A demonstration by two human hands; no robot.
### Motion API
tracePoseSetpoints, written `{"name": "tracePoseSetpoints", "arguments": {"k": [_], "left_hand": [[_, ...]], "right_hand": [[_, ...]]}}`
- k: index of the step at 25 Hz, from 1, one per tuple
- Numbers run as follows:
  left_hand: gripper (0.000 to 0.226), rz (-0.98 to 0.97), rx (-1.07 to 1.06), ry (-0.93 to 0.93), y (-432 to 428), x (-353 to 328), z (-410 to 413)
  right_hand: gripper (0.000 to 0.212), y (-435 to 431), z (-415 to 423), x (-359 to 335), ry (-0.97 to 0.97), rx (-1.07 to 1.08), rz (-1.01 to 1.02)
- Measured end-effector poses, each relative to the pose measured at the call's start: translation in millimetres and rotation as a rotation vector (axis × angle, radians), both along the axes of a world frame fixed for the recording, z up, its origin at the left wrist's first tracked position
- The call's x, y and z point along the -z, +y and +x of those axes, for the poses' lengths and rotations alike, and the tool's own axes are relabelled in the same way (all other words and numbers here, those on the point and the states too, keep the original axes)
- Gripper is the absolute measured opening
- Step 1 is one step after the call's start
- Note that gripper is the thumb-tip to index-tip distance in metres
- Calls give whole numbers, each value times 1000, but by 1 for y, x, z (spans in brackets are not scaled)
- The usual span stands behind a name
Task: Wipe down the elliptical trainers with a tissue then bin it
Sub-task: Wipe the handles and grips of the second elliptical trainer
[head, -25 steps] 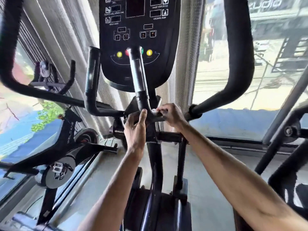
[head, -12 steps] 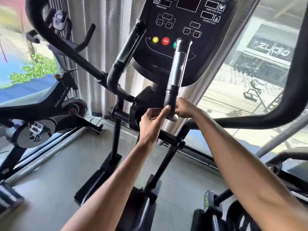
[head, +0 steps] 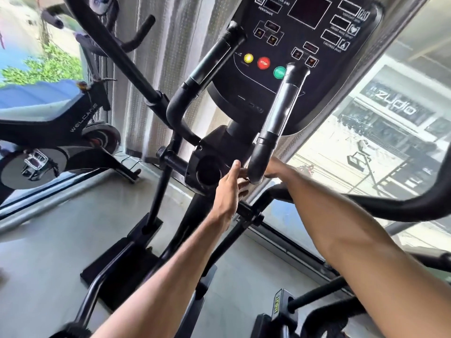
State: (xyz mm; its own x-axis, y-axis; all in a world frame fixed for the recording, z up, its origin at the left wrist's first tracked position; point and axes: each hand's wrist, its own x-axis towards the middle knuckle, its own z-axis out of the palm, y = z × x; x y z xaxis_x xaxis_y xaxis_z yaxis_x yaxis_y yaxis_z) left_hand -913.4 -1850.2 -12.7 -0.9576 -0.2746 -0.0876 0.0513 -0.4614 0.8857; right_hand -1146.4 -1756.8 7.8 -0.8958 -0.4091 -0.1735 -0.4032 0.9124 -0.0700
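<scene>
Black rubber covers the lower bend of the handle [head: 275, 123] I am working on, the right one of the elliptical's two fixed grips. Its long axis runs from that bend up and a little right, ending just under the green button on the console [head: 305, 32]. Both my hands sit at the bottom end, so the rest of the grip lies above them. I judge the next stroke has to travel up along that axis.

My left hand [head: 228, 191] is on the near, left side of the bend. Its fingers are straight and together, pointing up, just beside the rubber and clasping nothing. My right hand [head: 273, 170] is on the far right side, mostly hidden behind the bend, and I cannot tell whether it is curled or flat. I cannot make out the tissue; if it is here, it is tucked between my hands and the handle.

The other handle [head: 212, 62] slants up to the left, past the round hub [head: 207, 167]. A bike [head: 48, 128] stands well off to the left. No bin shows.
</scene>
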Motion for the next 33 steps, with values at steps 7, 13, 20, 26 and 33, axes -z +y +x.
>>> {"name": "tracePoseSetpoints", "arguments": {"k": [7, 13, 20, 26, 33], "left_hand": [[35, 13, -39, -30, -3, -3, 1], [43, -66, -112, -15, 0, -15, 12], [34, -283, -239, -3, -3, -51, 28], [23, -388, -268, -45, 2, -73, 39], [32, -428, -305, -68, 3, -73, 43]], "right_hand": [[47, 15, 103, -29, 156, 67, -469], [34, 19, 169, -28, 160, 217, -1019], [22, 2, 204, -51, -61, 373, -1576], [11, -6, 217, -58, 121, 446, -1525], [14, -3, 229, -31, 287, 399, -1342]]}}
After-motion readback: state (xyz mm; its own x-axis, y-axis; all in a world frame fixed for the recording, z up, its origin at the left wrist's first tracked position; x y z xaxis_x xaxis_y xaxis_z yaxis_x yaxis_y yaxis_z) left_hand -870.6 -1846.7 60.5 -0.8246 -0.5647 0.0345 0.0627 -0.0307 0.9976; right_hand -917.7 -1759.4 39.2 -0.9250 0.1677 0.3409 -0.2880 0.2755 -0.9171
